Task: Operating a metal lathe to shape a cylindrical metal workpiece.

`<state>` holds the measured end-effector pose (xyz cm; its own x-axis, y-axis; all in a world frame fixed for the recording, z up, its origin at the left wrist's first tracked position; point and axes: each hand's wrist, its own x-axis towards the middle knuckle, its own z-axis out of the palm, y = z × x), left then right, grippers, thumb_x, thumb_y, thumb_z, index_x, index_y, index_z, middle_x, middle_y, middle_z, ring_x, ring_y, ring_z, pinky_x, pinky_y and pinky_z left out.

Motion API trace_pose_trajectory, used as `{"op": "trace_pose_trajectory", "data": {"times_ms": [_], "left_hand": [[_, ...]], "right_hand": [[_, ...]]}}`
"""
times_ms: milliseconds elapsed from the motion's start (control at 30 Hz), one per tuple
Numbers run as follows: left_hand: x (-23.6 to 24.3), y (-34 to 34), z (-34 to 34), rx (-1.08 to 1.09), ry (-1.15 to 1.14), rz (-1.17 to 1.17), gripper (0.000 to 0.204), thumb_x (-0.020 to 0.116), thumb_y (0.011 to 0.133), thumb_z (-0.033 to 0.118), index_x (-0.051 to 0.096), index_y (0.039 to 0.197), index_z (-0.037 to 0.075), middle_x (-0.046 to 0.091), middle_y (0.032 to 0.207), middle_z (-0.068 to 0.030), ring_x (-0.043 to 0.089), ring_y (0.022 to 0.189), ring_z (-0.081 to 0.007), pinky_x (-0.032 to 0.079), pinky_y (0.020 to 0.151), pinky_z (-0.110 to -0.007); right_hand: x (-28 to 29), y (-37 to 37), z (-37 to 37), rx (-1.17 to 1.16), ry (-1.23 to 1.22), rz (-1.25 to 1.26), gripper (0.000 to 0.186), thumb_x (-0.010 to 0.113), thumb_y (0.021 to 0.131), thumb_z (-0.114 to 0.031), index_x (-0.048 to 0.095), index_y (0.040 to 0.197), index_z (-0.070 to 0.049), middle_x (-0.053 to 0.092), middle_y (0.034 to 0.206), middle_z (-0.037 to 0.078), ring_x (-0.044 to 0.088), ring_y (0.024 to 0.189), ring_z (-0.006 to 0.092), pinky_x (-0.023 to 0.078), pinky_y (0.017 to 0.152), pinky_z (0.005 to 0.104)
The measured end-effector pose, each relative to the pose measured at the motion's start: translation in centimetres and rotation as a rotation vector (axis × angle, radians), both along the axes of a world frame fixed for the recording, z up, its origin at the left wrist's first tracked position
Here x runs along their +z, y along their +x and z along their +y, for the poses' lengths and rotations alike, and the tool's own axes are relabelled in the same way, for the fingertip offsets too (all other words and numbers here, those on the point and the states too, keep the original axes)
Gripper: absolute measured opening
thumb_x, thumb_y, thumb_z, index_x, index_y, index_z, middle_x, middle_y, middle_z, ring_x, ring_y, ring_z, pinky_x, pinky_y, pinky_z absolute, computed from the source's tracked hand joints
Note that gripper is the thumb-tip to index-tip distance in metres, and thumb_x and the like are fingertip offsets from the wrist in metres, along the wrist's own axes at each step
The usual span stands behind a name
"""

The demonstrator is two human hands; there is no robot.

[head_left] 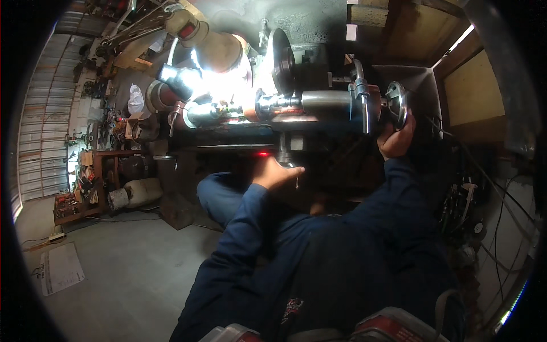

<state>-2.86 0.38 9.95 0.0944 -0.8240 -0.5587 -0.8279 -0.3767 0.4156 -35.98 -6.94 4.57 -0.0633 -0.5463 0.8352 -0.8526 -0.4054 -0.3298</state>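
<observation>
My right hand [397, 138] is closed around the lower rim of a shiny metal handwheel [405, 102] at the right end of a workshop machine. My left hand [272, 172] grips a smaller handwheel [286, 161] low on the machine's front, its thumb lying across the near side. The fingers on its far side are partly hidden. Between and above the hands runs a smooth steel cylinder [326, 101]. A lever handle [366, 111] stands upright just left of the right handwheel. Bright glare washes out the parts around the middle of the machine.
A lit work lamp [178, 81] and a bulky rounded housing [219, 54] are over the machine's left. Behind it stands a large metal disc [279, 61]. Tools and a wooden bench [117, 154] line the left. Cables [484, 171] hang at the right.
</observation>
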Motion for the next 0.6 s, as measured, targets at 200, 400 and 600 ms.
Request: {"op": "trace_pose_trajectory", "data": {"times_ms": [200,400,600], "left_hand": [[0.4,1.0,-0.1,-0.040,-0.038,0.143,0.069,0.084,0.060,0.050,0.064,0.105,0.002,0.067,0.100,-0.0168,0.065,0.092,-0.0300,0.050,0.083,-0.037],[-2.7,4.2,0.3,-0.118,-0.137,0.361,0.080,0.080,0.067,0.046,0.052,0.125,-0.001,0.058,0.123,-0.0203,0.055,0.115,-0.0318,0.041,0.099,-0.038],[-7.5,8.1,1.6,0.068,0.083,0.747,0.065,0.073,0.078,0.032,0.050,0.129,-0.001,0.057,0.124,-0.0158,0.056,0.112,-0.0275,0.043,0.096,-0.037]], "right_hand": [[1.5,0.7,0.1,-0.097,0.051,-0.028,0.051,0.050,0.092,-0.026,0.041,0.126,0.012,0.054,0.110,0.028,0.055,0.093,0.0429,0.045,0.083,0.0479],[5.6,1.2,0.0,-0.146,0.086,0.029,0.047,0.052,0.090,-0.021,0.043,0.129,0.005,0.060,0.109,0.024,0.061,0.086,0.0398,0.049,0.074,0.0442],[10.9,1.9,-0.6,-0.226,0.465,0.105,0.042,0.053,0.089,-0.015,0.047,0.129,-0.007,0.067,0.089,0.018,0.065,0.068,0.0355,0.051,0.057,0.0431]]}}
